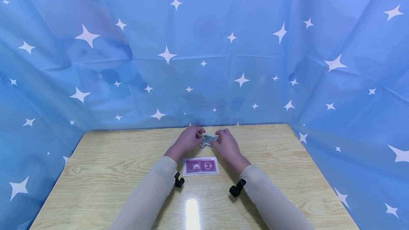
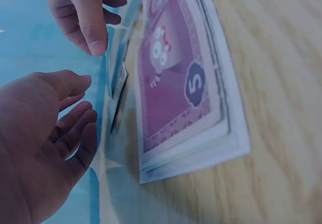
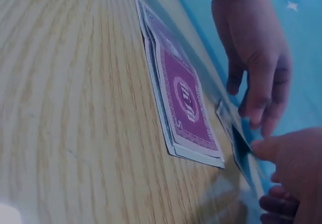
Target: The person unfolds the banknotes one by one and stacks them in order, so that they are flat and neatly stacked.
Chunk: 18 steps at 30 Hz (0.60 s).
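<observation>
A green play banknote [image 1: 210, 138] is near the back of the table, overlapping another small note [image 1: 202, 146] beneath it. My right hand [image 1: 227, 146] pinches the green note's right end between thumb and fingers; the thumb [image 3: 266, 148] is right at its edge in the right wrist view. My left hand [image 1: 189, 140] is at the note's other side, its fingers loosely bent with nothing in them, as the left wrist view shows. Nearer to me, between the forearms, lies a small stack of purple play banknotes [image 1: 200, 166] marked with a 5.
The wooden table [image 1: 127, 173] ends at a blue curtain with white stars [image 1: 204, 91], which hangs behind it and along both sides. Black wrist straps [image 1: 238, 188] sit over both sleeves. A bright reflection shows on the table's near part.
</observation>
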Each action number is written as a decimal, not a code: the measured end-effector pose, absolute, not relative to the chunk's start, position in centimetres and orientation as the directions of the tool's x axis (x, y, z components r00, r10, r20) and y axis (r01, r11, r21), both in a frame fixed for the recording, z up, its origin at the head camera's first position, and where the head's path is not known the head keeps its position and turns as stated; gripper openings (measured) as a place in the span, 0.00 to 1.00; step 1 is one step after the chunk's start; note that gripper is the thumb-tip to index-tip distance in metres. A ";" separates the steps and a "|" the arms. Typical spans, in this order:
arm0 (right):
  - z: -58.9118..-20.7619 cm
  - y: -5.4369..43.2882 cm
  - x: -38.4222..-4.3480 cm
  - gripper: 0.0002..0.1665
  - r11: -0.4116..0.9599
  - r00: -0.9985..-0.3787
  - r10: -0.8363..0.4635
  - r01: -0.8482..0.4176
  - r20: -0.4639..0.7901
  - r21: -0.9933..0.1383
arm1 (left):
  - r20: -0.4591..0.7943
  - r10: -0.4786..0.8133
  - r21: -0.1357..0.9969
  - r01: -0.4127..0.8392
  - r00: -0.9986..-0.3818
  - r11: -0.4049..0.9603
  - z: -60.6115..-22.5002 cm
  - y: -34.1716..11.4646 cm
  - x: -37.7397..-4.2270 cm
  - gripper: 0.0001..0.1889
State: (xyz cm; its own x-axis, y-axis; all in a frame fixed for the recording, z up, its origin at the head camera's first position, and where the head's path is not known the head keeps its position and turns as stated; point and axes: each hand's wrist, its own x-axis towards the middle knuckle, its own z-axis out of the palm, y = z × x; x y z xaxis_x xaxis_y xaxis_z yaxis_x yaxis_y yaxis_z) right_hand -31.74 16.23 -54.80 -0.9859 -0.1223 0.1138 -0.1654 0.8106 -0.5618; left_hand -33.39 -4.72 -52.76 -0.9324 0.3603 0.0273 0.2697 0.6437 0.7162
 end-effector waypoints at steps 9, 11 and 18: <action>-55.4 16.1 -31.5 0.27 0.832 -0.982 -0.164 -0.190 0.096 -0.522 | 0.025 0.347 0.642 0.281 -0.938 0.713 -54.0 -4.0 -34.0 0.21; -55.4 16.1 -31.4 0.25 0.823 -0.980 -0.172 -0.201 0.104 -0.531 | 0.033 0.336 0.625 0.281 -0.941 0.728 -54.3 -3.8 -34.1 0.21; -55.6 16.3 -31.4 0.23 0.798 -0.978 -0.177 -0.209 0.113 -0.566 | 0.023 0.280 0.676 0.221 -0.960 0.703 -55.0 -3.3 -34.2 0.19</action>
